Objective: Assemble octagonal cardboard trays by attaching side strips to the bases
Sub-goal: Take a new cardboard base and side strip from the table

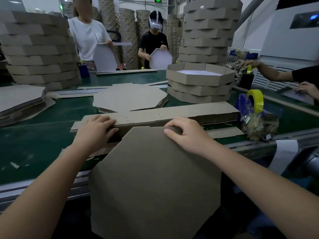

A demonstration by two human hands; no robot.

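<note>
1. The octagonal base (155,178) lies closest to the person, brown side up. Its far edge meets the near face of the stack of side strips (172,116), and its near part reaches out past the edge of the green table (34,135)
2. The stack's long axis runs left to right across the table, parallel to that far edge of the base, so a strip sits directly beyond the edge it has to join
3. The right hand (183,133) grips the base at the far right corner, thumb flat on top and fingers curled over the edge
4. The left hand (95,127) holds the left end of the stack, fingers laid on top and thumb against the near face. Whether it has parted 1 strip from the rest cannot be told
5. The left hand is the one already on the strips, so it looks best placed to draw 1 strip toward the base, while the right hand steadies the base
6. The likely snag is lifting 2 strips together, since they lie tightly layered
</note>
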